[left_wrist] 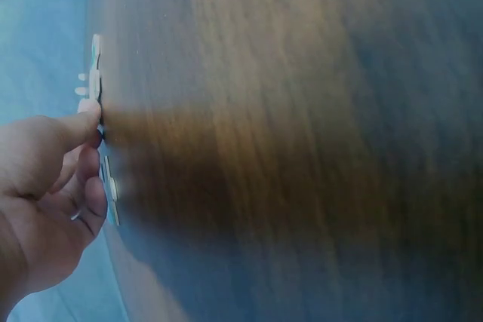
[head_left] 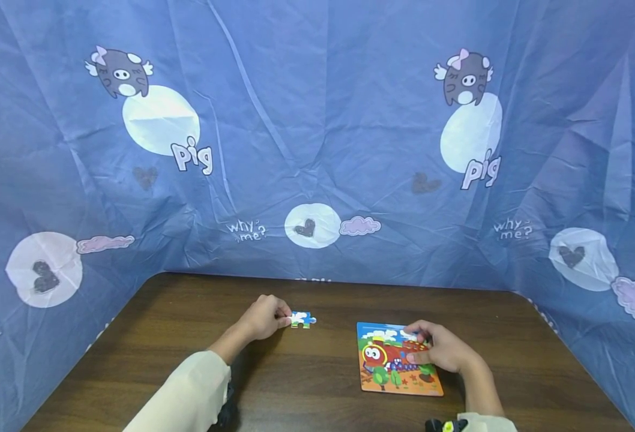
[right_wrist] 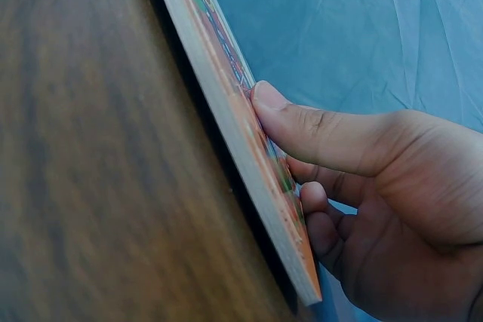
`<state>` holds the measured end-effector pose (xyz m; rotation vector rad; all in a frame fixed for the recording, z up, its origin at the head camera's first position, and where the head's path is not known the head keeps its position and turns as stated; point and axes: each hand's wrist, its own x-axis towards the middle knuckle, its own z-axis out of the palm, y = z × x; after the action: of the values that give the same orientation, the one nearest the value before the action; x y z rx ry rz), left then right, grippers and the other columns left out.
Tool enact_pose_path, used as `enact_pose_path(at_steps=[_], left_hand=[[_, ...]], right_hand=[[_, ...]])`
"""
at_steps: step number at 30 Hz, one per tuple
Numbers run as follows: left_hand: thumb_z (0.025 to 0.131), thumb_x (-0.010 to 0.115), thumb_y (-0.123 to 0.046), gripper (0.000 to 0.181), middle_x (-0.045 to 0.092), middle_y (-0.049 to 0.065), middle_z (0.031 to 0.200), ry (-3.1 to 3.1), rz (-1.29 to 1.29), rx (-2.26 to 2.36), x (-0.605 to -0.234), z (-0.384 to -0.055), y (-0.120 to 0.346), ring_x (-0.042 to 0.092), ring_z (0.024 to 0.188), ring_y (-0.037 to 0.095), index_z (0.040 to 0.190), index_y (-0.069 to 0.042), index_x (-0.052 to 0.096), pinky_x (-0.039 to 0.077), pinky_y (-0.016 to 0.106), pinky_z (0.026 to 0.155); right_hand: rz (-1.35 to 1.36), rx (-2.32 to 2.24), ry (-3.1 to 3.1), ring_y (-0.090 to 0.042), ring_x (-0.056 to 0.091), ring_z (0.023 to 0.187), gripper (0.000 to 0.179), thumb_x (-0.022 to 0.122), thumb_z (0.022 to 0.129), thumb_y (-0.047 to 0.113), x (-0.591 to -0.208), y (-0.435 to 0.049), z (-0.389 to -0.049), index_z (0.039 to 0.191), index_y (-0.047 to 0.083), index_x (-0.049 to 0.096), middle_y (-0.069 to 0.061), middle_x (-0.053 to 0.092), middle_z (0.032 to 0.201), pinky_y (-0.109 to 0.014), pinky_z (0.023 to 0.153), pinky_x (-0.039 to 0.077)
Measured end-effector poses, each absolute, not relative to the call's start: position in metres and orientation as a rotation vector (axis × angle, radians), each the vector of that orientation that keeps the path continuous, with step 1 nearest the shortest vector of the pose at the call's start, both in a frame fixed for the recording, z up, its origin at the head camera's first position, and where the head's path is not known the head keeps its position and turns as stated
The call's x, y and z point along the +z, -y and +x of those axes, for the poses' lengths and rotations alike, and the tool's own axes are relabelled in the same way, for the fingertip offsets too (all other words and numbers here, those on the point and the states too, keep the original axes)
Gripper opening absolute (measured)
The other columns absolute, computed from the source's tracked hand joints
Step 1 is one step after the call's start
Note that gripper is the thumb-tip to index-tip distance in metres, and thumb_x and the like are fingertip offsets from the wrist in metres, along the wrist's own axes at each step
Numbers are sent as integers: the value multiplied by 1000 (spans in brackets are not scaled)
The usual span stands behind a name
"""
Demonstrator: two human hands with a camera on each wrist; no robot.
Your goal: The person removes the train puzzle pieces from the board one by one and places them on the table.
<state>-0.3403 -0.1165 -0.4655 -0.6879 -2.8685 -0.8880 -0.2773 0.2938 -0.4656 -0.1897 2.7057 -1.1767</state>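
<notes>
A small jigsaw piece in blue, white and green is on the left of the brown table. My left hand pinches it by its left side, thumb and fingertips together. Seen edge-on in the left wrist view, one piece shows above the thumb and another thin edge below the fingers; whether they are separate is hidden. Farther right lies a square train puzzle with an orange lower border. Over its right part, my right hand rests, thumb and index finger spread apart on the picture.
The wooden table has a rounded far edge. Blue cloth printed with pigs, hearts and clouds hangs behind it and along both sides. Bare wood lies between the jigsaw piece and the train puzzle.
</notes>
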Motion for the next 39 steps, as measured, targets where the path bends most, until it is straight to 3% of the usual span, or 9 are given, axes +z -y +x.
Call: enact_pose_path(at_steps=[10,23,39], left_hand=[[86,80,-5,6,72,-5,79,2841,-719,-836,-462,-341,110,64,77,8,86,-8,76,54,33,76],[92,77,-10,6,73,0,86,2815,-828,-942,-454,-338,60,69,86,16,95,-5,75,55,37,80],[95,75,-18,5,72,-7,88,2884,-909,-915,-452,-325,-8,65,85,6,96,-14,77,54,29,82]], right_hand=[[-212,-1205,-2681,-23,48,91,60,90,76,15,-464,-296,-277,128,5,64,-8,52,99,-39,82,42],[-213,-1204,-2691,-22,49,91,63,90,75,13,-466,-296,-278,130,4,62,-7,52,98,-38,83,41],[-226,-1231,-2683,-23,46,86,66,91,74,13,-468,-298,-278,132,3,60,-9,49,97,-37,77,40]])
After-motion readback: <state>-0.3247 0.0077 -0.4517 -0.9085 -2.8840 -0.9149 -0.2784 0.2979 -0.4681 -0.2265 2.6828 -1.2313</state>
